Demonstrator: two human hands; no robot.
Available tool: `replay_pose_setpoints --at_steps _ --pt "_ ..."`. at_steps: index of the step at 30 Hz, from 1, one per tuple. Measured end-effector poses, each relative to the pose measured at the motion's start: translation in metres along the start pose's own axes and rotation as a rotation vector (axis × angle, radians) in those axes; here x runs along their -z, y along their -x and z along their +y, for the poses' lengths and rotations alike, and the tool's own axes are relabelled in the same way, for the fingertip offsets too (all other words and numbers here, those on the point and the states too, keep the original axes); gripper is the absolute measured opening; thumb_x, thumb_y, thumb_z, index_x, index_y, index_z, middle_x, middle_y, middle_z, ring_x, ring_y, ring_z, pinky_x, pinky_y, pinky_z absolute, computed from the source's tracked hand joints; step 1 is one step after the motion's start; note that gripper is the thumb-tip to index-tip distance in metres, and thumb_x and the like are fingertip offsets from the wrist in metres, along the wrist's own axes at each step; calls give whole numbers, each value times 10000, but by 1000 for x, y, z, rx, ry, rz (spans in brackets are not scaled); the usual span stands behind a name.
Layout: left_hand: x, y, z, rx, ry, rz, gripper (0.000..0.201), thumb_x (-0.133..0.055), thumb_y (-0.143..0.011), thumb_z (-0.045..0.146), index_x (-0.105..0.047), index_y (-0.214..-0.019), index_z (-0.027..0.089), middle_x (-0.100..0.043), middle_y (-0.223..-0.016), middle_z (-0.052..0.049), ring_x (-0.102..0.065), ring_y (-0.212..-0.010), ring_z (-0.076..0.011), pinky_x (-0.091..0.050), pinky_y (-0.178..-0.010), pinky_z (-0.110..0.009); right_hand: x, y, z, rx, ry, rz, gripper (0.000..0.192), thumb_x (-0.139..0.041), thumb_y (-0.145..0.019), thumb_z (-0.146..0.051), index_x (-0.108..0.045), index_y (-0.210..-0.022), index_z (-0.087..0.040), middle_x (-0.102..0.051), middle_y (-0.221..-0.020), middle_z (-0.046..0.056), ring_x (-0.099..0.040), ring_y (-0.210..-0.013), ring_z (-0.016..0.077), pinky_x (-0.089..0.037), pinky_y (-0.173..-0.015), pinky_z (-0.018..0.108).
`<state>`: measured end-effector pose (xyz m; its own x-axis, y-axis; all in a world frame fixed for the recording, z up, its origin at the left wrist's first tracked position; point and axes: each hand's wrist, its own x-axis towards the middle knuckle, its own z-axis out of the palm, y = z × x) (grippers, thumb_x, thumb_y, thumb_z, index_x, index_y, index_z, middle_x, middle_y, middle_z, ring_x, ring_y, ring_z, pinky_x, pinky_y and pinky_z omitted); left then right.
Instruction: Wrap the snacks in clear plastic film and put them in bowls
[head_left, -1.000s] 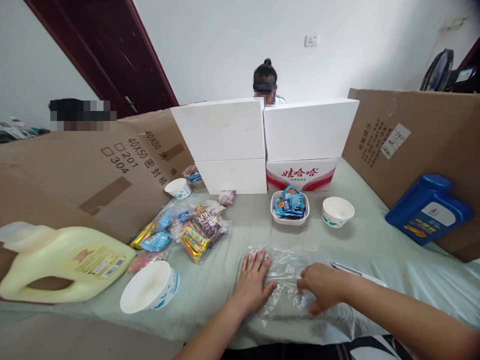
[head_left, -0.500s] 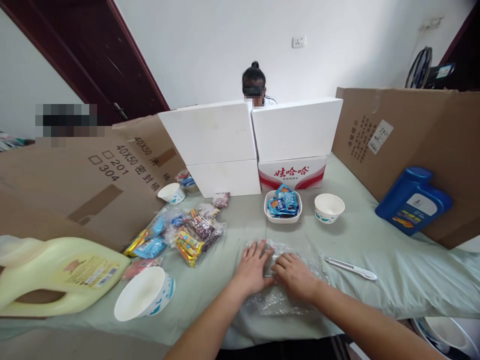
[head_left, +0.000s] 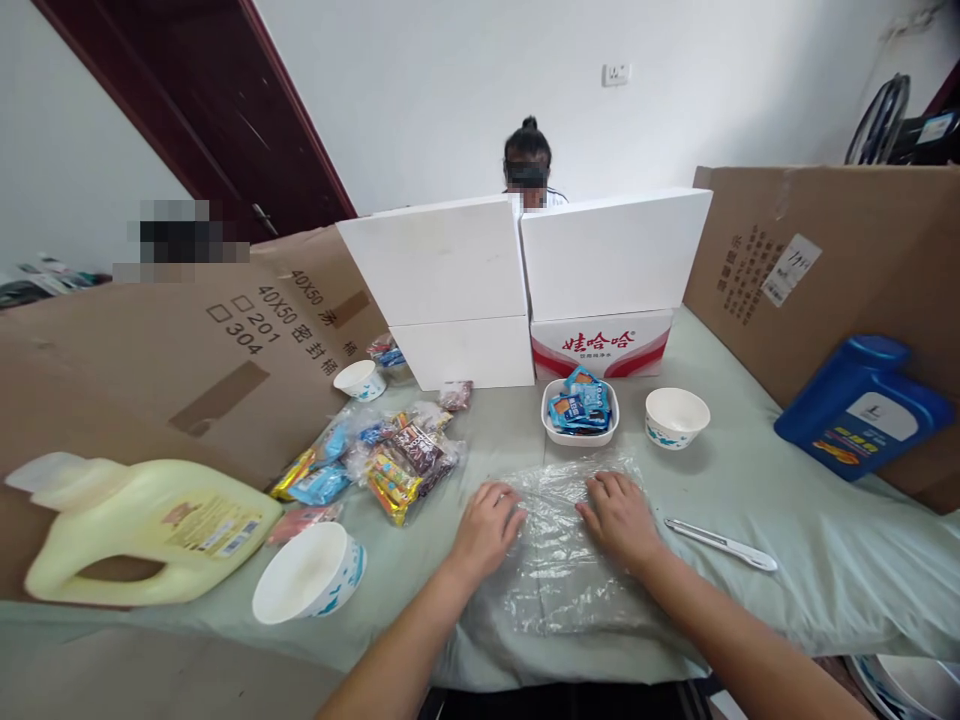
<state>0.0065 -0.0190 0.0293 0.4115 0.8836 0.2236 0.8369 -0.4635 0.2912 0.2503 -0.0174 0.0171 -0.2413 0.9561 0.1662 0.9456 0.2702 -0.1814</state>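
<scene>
A clear, crinkled plastic bag [head_left: 559, 560] lies flat on the cloth-covered table in front of me. My left hand [head_left: 486, 527] rests at the bag's left edge, fingers stretched out and slightly bent. On its upper right part lies my right hand [head_left: 621, 515], palm down with the fingers apart. Neither hand grips anything. Just beyond the bag sits a white dish [head_left: 580, 432] holding several blue packets [head_left: 581, 402]. To the right of my right hand lies a white-handled utility knife [head_left: 721, 545]. Packaged snacks [head_left: 409, 455] are heaped left of the bag.
Paper bowls [head_left: 676, 418] [head_left: 309, 575] [head_left: 360, 381] stand around the table. A yellow jug [head_left: 157, 530] is at left, a blue bottle [head_left: 862, 405] at right. White boxes [head_left: 450, 265] and cardboard panels [head_left: 285, 330] wall the table. A person [head_left: 528, 165] sits behind the boxes.
My hands have moved apart, left hand to the left and right hand to the right. The plastic bag between them now lies flatter and more spread. The view has shifted slightly left.
</scene>
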Motion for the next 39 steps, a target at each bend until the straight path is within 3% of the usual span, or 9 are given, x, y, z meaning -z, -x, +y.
replay_pose_setpoints --at_steps 4,10,15,20,25,28,32,36,39 --pt "-16 -31 33 -243 148 -71 250 -450 -943 235 -663 -1066 196 -679 -1069 -64 -596 -1040 -200 -459 -960 -368 -5 0 -4 108 -13 -14 402 -421 -927 -381 -577 -1248 -196 -572 -1289 117 -450 -1224 269 -273 -1050 418" --pt "-34 -54 11 22 -116 -182 665 -575 -848 549 -386 -1433 296 -289 -1549 -63 -147 -1434 -383 -126 -1118 -635 -22 -3 5 -123 26 -139 949 -497 -730 -764 -269 -1493 -248 -174 -1580 101 -12 -1410 472 -8 -1061 673" --pt "-21 -41 -14 120 -148 -118 584 -528 -898 452 -411 -1420 219 -314 -1530 -121 -188 -1427 -368 -154 -1123 -611 -15 10 23 -217 23 -85 812 -442 -834 -674 -341 -1466 -174 -236 -1554 152 -86 -1419 439 -70 -1079 668" --pt "13 15 -12 -89 78 -6 313 -520 -899 331 -600 -1158 175 -550 -1285 -128 -393 -1315 -292 -324 -1098 -494 15 68 55 249 -200 -55 626 -464 -892 -569 -440 -1401 -205 -397 -1477 139 -314 -1383 287 -317 -1098 480" --pt "27 75 -3 -303 206 -333 549 -764 -684 413 -582 -1162 213 -528 -1326 -109 -390 -1319 -334 -348 -1086 -520 23 123 65 473 -230 -149 535 -584 -867 -428 -481 -1359 -246 -479 -1425 91 -358 -1366 266 -338 -1108 465" --pt "27 91 -1 -286 233 -326 206 -580 -833 188 -613 -1034 220 -570 -1298 -75 -397 -1334 -275 -361 -1085 -472 20 135 62 440 -238 -67 312 -475 -928 -216 -584 -1220 -231 -578 -1322 84 -433 -1318 213 -384 -1083 411" --pt "38 92 5 -178 386 -319 181 -419 -913 151 -590 -915 208 -677 -1048 -46 -586 -1107 -194 -466 -957 -333 26 137 58 358 -392 -50 233 -427 -943 -208 -624 -1065 -226 -670 -1142 80 -556 -1180 196 -465 -987 367" --pt "51 78 10 104 505 -376 174 -404 -931 249 -562 -872 205 -652 -743 13 -632 -696 -138 -495 -682 -231 33 131 57 31 -626 -129 266 -388 -957 -350 -623 -1016 -242 -697 -941 53 -663 -862 177 -533 -768 309" --pt "47 58 8 217 462 -282 144 -427 -906 249 -564 -889 207 -641 -708 27 -622 -650 -138 -474 -649 -232 27 116 57 -206 -717 -84 340 -410 -919 -455 -606 -1069 -221 -677 -802 45 -650 -697 187 -524 -656 316"
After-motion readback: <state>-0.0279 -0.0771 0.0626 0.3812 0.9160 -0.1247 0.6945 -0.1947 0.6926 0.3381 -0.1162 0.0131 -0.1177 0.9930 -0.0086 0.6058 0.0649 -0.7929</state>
